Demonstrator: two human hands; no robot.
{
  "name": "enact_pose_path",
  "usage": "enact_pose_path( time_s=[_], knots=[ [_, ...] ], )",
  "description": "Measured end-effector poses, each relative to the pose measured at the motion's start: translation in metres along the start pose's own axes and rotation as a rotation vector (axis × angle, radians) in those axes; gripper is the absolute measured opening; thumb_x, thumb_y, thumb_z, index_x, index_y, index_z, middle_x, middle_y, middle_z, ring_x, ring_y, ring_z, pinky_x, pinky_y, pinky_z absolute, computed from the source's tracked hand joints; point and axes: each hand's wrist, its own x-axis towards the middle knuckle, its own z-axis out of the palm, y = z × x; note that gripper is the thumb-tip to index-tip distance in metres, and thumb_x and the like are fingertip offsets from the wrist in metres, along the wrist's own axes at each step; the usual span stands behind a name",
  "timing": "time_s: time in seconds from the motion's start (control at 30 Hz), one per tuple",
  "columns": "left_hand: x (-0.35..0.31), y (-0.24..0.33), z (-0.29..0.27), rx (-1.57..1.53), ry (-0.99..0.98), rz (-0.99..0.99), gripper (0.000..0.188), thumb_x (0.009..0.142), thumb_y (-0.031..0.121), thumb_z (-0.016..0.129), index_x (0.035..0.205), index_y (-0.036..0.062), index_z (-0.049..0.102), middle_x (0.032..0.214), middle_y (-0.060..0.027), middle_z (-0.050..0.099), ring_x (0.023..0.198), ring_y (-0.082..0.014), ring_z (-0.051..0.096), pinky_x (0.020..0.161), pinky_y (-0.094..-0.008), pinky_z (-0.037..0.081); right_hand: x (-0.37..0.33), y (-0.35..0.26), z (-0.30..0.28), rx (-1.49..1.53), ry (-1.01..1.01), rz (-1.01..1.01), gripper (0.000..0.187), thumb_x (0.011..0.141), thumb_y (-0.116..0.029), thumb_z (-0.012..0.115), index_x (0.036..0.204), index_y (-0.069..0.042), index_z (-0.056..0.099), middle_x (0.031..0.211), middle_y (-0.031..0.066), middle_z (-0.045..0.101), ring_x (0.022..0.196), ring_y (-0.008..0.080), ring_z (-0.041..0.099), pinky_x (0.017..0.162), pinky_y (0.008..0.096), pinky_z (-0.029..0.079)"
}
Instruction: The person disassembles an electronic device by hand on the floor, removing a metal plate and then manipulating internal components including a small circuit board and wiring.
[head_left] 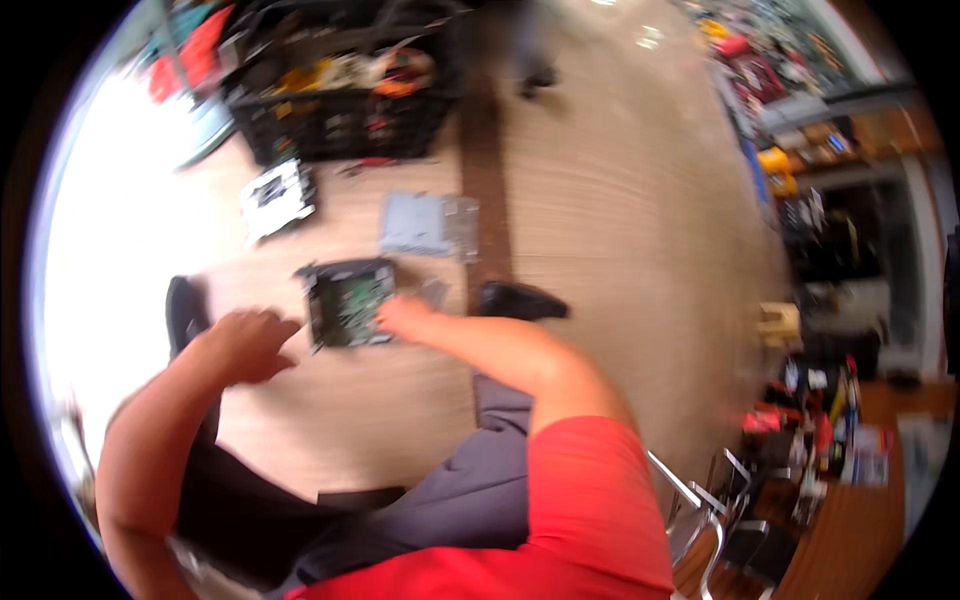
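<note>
An open electronic device (pixel 350 304), a dark, boxy casing with a green circuit board inside, lies on the floor between my feet. My right hand (pixel 405 317) is at its right edge, fingers curled in and closed on the casing's side; motion blur softens the fingertips. To the left of the device hovers my left hand (pixel 255 345), fingers apart and holding nothing, a short gap from the casing. Beyond the device lie a flat grey metal cover (pixel 413 223) and a clear plastic piece (pixel 461 228). A silvery metal unit (pixel 277 200) rests farther left.
A black basket (pixel 345 125) full of mixed parts stands at the far side. My dark shoes (pixel 520 300) flank the work area. A dark strip (pixel 487 180) crosses the pale floor. Cluttered shelves and a metal-framed chair (pixel 712 510) line the right.
</note>
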Motion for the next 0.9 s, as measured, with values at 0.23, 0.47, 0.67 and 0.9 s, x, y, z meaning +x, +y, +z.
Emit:
enact_pose_path(
  time_s=[0.23,0.47,0.67,0.9],
  knots=[
    [-0.006,-0.006,-0.002,-0.046,-0.016,-0.053,0.045,0.087,0.029,0.067,0.124,0.0075,0.057,0.109,-0.0170,0.064,0.103,-0.0359,0.062,0.088,-0.0453,0.049,-0.017,-0.025,-0.026,-0.013,0.021,-0.095,0.035,0.092,-0.036,0.061,0.086,-0.002,0.066,0.085,0.0197,0.068,0.083,0.0374,0.067,0.073,0.0470,0.054],
    [-0.006,-0.004,0.003,-0.039,-0.025,-0.063,0.037,0.087,0.030,0.067,0.114,0.0060,0.059,0.104,-0.0171,0.065,0.100,-0.0356,0.063,0.085,-0.0455,0.050,-0.017,-0.027,-0.034,-0.070,0.003,-0.067,0.034,0.093,-0.034,0.059,0.086,-0.001,0.065,0.084,0.0193,0.068,0.082,0.0369,0.067,0.073,0.0470,0.053],
    [-0.005,-0.004,0.001,-0.046,-0.036,-0.075,0.037,0.089,0.032,0.066,0.114,0.0059,0.059,0.105,-0.0170,0.065,0.100,-0.0357,0.063,0.085,-0.0454,0.051,-0.018,-0.029,-0.044,-0.082,-0.032,-0.037,0.034,0.092,-0.033,0.059,0.086,-0.001,0.066,0.085,0.0196,0.068,0.082,0.0379,0.066,0.075,0.0480,0.053],
    [-0.008,-0.012,0.007,-0.040,-0.042,-0.094,0.041,0.089,0.032,0.065,0.120,0.0060,0.057,0.108,-0.0176,0.065,0.102,-0.0361,0.063,0.087,-0.0456,0.051,-0.017,-0.045,-0.066,-0.073,0.103,-0.052,0.032,0.089,-0.032,0.057,0.080,-0.003,0.068,0.080,0.0200,0.068,0.077,0.0373,0.068,0.071,0.0468,0.055]
  ],
)
